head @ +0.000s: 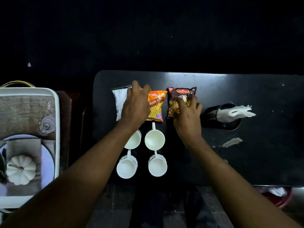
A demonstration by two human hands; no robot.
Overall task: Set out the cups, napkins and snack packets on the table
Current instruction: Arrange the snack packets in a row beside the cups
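Observation:
Three snack packets lie in a row on the black table (271,153): a white packet (118,102) at the left, an orange packet (156,106) in the middle, a dark maroon packet (179,97) at the right. My left hand (135,104) rests flat across the white and orange packets, fingers spread. My right hand (187,112) presses on the lower part of the maroon packet with bent fingers. Several white cups stand in front of the packets, among them one (154,139) upright and another (157,167) nearer me. White napkins (235,112) stick out of a black mesh holder (212,114).
A white tray (56,129) with a printed picture lies on a stand to the left of the table. A scuffed pale patch (232,142) marks the tabletop at the right. Dark floor lies beyond the table's far edge; a red object (279,198) sits below the right front edge.

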